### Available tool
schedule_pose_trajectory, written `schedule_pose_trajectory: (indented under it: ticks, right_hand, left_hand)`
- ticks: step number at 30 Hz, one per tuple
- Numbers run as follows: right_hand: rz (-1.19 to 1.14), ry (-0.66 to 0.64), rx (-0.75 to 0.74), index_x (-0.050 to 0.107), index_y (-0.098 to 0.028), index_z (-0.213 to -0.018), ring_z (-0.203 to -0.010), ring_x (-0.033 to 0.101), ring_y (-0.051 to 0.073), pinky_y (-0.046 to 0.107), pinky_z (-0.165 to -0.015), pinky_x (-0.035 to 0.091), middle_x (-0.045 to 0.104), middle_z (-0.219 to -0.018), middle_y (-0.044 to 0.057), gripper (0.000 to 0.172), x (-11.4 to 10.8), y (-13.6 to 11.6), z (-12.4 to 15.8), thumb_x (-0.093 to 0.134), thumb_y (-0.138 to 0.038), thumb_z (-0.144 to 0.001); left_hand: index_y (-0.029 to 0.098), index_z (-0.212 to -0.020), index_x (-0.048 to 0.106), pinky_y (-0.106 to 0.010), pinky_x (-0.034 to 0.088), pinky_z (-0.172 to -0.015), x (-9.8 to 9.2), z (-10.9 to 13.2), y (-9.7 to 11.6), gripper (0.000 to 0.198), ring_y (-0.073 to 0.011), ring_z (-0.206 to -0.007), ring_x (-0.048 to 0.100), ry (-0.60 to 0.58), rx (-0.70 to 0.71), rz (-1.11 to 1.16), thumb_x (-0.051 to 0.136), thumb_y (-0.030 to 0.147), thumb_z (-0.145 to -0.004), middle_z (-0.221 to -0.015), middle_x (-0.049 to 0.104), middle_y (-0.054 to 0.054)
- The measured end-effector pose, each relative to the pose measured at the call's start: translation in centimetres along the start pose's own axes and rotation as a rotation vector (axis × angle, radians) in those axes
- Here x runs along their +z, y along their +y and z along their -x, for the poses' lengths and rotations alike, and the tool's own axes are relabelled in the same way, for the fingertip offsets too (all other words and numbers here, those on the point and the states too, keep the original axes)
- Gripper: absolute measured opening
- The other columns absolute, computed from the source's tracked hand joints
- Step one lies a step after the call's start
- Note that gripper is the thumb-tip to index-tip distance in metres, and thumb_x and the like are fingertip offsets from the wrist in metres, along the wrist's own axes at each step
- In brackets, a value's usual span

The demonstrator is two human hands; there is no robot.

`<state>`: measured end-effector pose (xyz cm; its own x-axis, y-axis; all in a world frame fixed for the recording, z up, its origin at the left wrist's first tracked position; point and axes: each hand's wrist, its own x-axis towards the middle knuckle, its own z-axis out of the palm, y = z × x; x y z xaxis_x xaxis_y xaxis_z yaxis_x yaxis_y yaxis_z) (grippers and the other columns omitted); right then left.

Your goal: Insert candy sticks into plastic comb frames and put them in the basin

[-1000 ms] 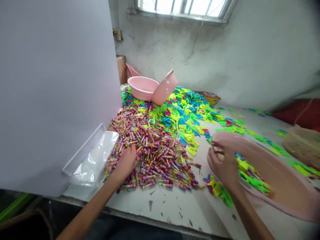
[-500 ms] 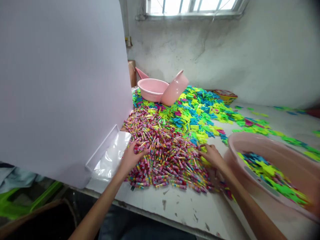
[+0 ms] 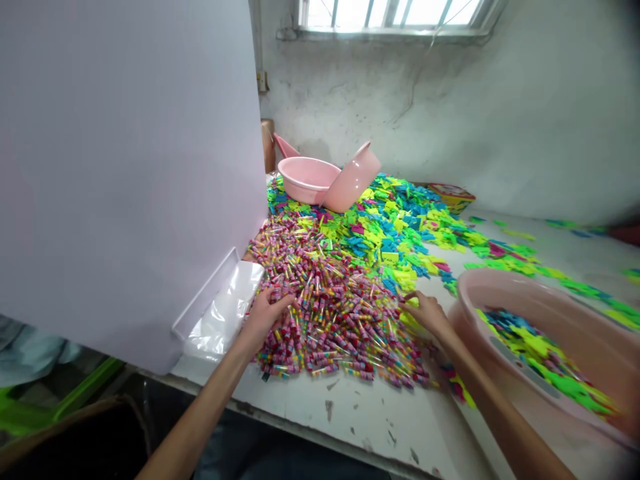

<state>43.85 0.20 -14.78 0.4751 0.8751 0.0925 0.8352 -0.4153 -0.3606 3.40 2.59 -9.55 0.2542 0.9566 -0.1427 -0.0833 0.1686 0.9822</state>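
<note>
A wide heap of small pink-and-clear tubes point(image 3: 335, 313) with coloured beads or sweets inside lies on the table before me. At the heap's left side rests my left hand point(image 3: 265, 315), its thumb stretched away from the curled fingers and touching the tubes; no tube shows clearly gripped. My right hand point(image 3: 425, 312) is over the right edge of the heap, thumb and fingers apart, beside yellow pieces. Flat plastic pieces point(image 3: 395, 230) in green, yellow, blue and pink spread behind the tubes. Clear plastic bags point(image 3: 225, 313) lie left of my left hand.
A large pink tub point(image 3: 480, 293) holding coloured pieces stands at the right. Two pink basins point(image 3: 307, 180) sit on the pile at the back, one tipped. A tall pale panel point(image 3: 130, 187) blocks the left. The table's front edge point(image 3: 320, 427) runs before me.
The view has shifted slightly. My left hand's fingers have drawn back a little from the tubes they were over. My right hand has barely moved.
</note>
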Motion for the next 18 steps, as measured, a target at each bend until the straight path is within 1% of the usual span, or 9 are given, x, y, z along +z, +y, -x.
schedule_pose_trajectory:
  ticks: [2,4,6,8,10,11,13,16,18]
  right_hand:
    - [-0.075,0.034,0.031,0.064,-0.015,-0.099,-0.101,0.061,0.035,0.041,-0.087,0.046,0.065,-0.096,0.016,0.042,-0.2,-0.3,0.2,0.07,-0.044,-0.069]
    - [-0.161,0.1,0.067,0.059,-0.013,-0.113,-0.11,0.056,0.038,0.045,-0.092,0.044,0.062,-0.109,0.02,0.055,-0.6,-0.7,0.5,0.07,-0.044,-0.068]
    - [-0.259,0.176,0.089,0.051,-0.015,-0.125,-0.114,0.054,0.036,0.046,-0.093,0.045,0.057,-0.122,0.02,0.064,-1.2,-1.3,1.0,0.067,-0.046,-0.071]
    - [-0.613,0.167,0.124,0.052,-0.021,-0.122,-0.111,0.057,0.03,0.041,-0.09,0.05,0.056,-0.125,0.013,0.061,-2.0,-2.5,1.8,0.068,-0.046,-0.07]
    - [-1.155,0.039,0.169,0.059,-0.024,-0.103,-0.1,0.061,0.025,0.036,-0.084,0.054,0.061,-0.112,0.006,0.049,-3.0,-4.5,2.9,0.077,-0.042,-0.061]
    - [-1.29,-0.042,0.171,0.061,-0.024,-0.09,-0.093,0.063,0.023,0.033,-0.081,0.056,0.063,-0.101,0.004,0.043,-3.4,-5.8,3.6,0.082,-0.04,-0.056]
    - [-1.47,-0.187,0.207,0.062,-0.023,-0.08,-0.086,0.063,0.017,0.025,-0.074,0.056,0.064,-0.09,0.0,0.038,-4.1,-8.7,5.2,0.087,-0.034,-0.053]
    - [-1.52,-0.35,0.172,0.069,-0.021,-0.089,-0.078,0.065,0.015,0.021,-0.061,0.054,0.068,-0.088,0.002,0.035,-4.4,-13.4,7.7,0.087,-0.034,-0.063]
    - [-1.526,-0.565,-0.024,0.069,-0.021,-0.096,-0.075,0.065,0.014,0.021,-0.056,0.053,0.068,-0.091,0.003,0.028,-4.5,-16.1,8.9,0.077,-0.041,-0.077]
  left_hand:
    - [0.016,-0.081,0.06,-0.016,0.025,-0.039,0.2,0.1,0.4,0.031,-0.0065,-0.047,0.047,0.005,-0.031,0.04,0.072,0.043,-0.073,-0.059,0.057,0.004]
    - [0.015,-0.084,0.062,-0.016,0.029,-0.042,0.3,0.3,0.8,0.033,-0.0064,-0.051,0.05,0.014,-0.063,0.078,0.073,0.043,-0.071,-0.069,0.061,0.002]
    - [0.015,-0.085,0.063,-0.017,0.033,-0.044,0.5,0.4,1.0,0.036,-0.0066,-0.053,0.052,0.018,-0.09,0.108,0.075,0.045,-0.069,-0.075,0.063,0.001]
    - [0.015,-0.086,0.063,-0.018,0.035,-0.044,0.7,0.4,1.1,0.039,-0.0073,-0.054,0.053,0.01,-0.111,0.131,0.077,0.046,-0.067,-0.077,0.064,0.0]
    - [0.015,-0.084,0.063,-0.019,0.037,-0.045,1.1,0.4,1.1,0.039,-0.0087,-0.055,0.054,-0.015,-0.116,0.147,0.078,0.046,-0.066,-0.074,0.063,0.0]
    - [0.014,-0.083,0.063,-0.019,0.038,-0.045,1.3,0.4,1.1,0.039,-0.0095,-0.056,0.055,-0.035,-0.113,0.152,0.078,0.046,-0.066,-0.074,0.063,0.0]
    - [0.014,-0.08,0.062,-0.019,0.041,-0.046,1.7,0.4,1.3,0.036,-0.0102,-0.058,0.056,-0.057,-0.099,0.163,0.078,0.044,-0.067,-0.072,0.063,0.0]
    - [0.015,-0.08,0.06,-0.02,0.043,-0.046,2.1,0.8,2.3,0.035,-0.0111,-0.057,0.057,-0.041,-0.085,0.153,0.079,0.041,-0.067,-0.067,0.061,0.001]
    - [0.015,-0.077,0.058,-0.02,0.041,-0.043,2.1,1.3,3.3,0.034,-0.0107,-0.051,0.054,-0.043,-0.072,0.119,0.08,0.04,-0.067,-0.061,0.057,0.003]
